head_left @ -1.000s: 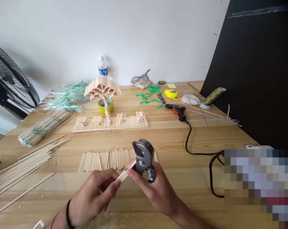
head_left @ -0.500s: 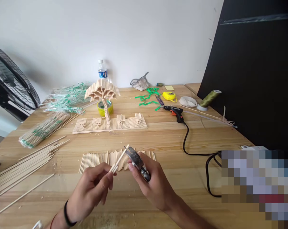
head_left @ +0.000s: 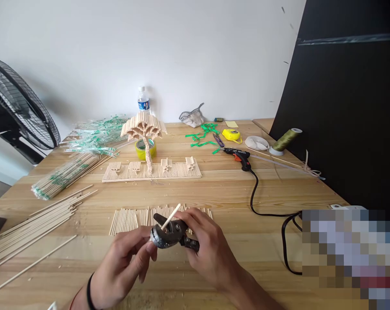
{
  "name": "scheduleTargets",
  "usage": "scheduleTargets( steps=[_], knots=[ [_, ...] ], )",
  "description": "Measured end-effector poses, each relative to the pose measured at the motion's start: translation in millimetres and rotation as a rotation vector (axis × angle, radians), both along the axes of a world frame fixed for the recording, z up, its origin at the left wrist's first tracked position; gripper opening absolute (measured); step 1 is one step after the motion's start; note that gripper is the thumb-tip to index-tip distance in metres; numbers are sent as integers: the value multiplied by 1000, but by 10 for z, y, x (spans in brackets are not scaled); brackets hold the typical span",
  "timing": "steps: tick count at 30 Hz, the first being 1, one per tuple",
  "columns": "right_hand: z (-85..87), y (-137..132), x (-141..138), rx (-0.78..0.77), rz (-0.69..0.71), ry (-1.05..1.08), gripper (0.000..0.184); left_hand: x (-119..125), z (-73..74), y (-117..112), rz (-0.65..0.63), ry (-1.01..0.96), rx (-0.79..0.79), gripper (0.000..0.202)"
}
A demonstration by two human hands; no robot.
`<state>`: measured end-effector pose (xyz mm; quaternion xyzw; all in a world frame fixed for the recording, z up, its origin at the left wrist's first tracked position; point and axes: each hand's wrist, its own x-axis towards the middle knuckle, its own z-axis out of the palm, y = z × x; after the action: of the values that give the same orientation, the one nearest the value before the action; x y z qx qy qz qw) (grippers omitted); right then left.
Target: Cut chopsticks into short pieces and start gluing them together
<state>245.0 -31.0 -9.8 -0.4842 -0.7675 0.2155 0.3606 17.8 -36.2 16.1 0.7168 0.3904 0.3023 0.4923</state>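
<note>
My right hand [head_left: 211, 247] is closed round the handles of dark metal pruning shears [head_left: 172, 234], whose head points left toward my other hand. A thin wooden stick [head_left: 171, 216] passes up through the jaws of the shears, its upper end free. With thumb and fingers pinched, my left hand [head_left: 127, 258] holds the stick's lower part, mostly hidden by the shears' head. Behind both hands lies a row of short cut sticks [head_left: 127, 220], side by side on the wooden table [head_left: 240, 267].
A stick-built tree model [head_left: 147, 148] stands on a slatted base beyond the row. Long loose sticks [head_left: 36, 228] and a wrapped bundle [head_left: 66, 174] lie left. At right are a glue gun [head_left: 238, 157] with its cable, a tape measure [head_left: 231, 135] and a thread spool [head_left: 286, 141].
The shears have turned and moved left and down to my left hand, so the stick now sits in their jaws. The whole view has shifted slightly.
</note>
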Motion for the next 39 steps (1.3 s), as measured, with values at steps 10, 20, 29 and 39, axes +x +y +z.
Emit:
scheduleTargets(
  steps=[10,20,29,39],
  knots=[
    [-43,-4,-11,86,20,-14,62,-8,20,-12,6,95,162,29],
    [-44,-4,-19,158,6,-38,58,-23,-15,-31,47,87,186,28],
    [-18,-29,-55,55,-8,-67,40,-42,-52,-40,79,100,222,26],
    [22,-39,-63,-161,-104,-227,24,-82,70,109,68,156,-10,34]
  ],
)
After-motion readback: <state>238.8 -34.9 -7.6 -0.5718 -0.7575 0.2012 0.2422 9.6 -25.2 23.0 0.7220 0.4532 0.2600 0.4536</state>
